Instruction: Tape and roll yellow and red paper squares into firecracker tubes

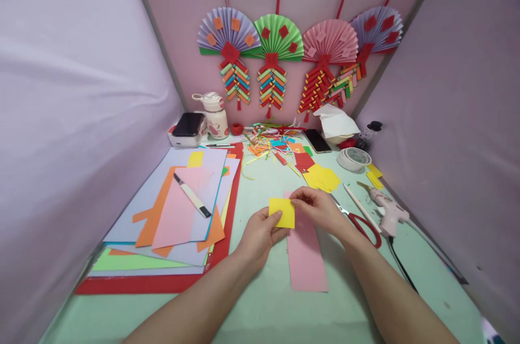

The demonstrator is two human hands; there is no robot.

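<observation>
A small yellow paper square is held between both hands just above the table. My left hand pinches its lower left corner with thumb and fingers closed. My right hand pinches its upper right edge, fingers curled. Under the hands lies a long pink paper strip flat on the pale green table.
A stack of coloured paper sheets with a utility knife lies at left. Red-handled scissors, a glue gun, a tape roll, yellow squares and paper scraps lie to the right and behind. Paper fans hang on the back wall.
</observation>
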